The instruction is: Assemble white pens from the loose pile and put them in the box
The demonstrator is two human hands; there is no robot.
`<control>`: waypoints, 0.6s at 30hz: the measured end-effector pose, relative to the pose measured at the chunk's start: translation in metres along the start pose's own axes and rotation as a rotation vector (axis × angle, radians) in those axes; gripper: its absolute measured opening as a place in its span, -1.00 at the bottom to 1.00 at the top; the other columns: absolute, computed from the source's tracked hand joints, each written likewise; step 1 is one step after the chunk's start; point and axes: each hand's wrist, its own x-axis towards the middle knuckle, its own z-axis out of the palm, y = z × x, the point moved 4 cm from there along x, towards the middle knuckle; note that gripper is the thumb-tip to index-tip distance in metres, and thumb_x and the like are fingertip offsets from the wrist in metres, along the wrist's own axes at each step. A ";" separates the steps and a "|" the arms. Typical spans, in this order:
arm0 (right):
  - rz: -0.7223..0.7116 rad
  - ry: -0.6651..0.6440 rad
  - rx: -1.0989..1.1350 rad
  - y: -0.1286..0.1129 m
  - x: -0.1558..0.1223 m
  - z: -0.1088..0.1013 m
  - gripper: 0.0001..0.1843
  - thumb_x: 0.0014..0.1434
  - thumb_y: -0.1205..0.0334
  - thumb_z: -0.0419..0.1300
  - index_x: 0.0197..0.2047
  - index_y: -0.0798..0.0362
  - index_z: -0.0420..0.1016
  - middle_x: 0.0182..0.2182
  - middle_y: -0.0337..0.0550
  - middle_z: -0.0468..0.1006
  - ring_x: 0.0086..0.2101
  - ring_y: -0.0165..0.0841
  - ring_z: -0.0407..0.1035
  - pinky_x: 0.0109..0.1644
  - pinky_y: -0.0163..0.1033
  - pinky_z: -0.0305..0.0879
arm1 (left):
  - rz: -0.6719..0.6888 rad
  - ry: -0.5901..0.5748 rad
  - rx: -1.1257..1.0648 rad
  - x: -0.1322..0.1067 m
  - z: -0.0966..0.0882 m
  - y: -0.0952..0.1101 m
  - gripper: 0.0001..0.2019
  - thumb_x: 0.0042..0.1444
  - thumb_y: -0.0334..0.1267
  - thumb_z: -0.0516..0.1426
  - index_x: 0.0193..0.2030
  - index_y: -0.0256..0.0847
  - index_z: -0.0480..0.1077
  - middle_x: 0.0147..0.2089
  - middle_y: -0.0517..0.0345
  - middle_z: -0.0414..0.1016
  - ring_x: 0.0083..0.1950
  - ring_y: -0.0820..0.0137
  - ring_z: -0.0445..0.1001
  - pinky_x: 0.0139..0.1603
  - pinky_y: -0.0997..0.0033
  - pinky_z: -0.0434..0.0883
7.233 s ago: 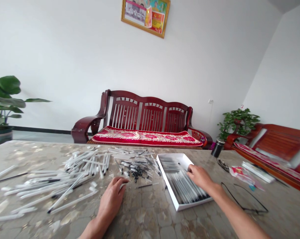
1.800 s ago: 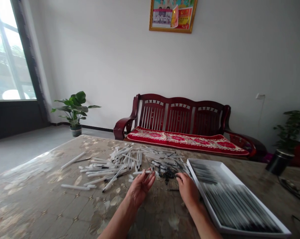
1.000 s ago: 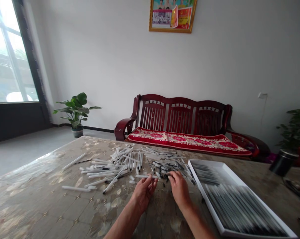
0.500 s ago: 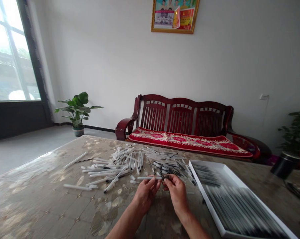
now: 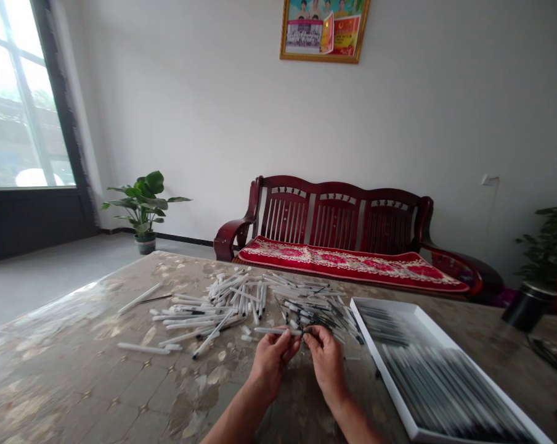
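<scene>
Smth plastic pen tubes (image 5: 227, 296), glossy wd sofa (image 5: 334, 195)

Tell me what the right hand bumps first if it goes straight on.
The right hand would probably meet the thin white plastic pen barrel in the left hand, though depth is hard to judge.

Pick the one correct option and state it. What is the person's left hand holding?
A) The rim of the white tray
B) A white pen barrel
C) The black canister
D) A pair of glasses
B: the left hand pinches a white pen barrel in its fingers, above the table.
</scene>
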 end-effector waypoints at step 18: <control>-0.366 0.046 -0.611 -0.012 -0.008 0.003 -0.66 0.35 0.11 -0.16 -0.32 -0.01 0.34 -0.44 -0.12 0.53 -0.42 -0.28 0.43 -0.38 -0.26 0.21 | 0.170 -0.044 0.132 -0.010 0.003 0.003 -0.55 -0.37 -0.11 0.46 -0.37 -0.28 0.43 -0.50 0.14 0.59 -0.44 0.38 0.57 -0.38 0.47 0.50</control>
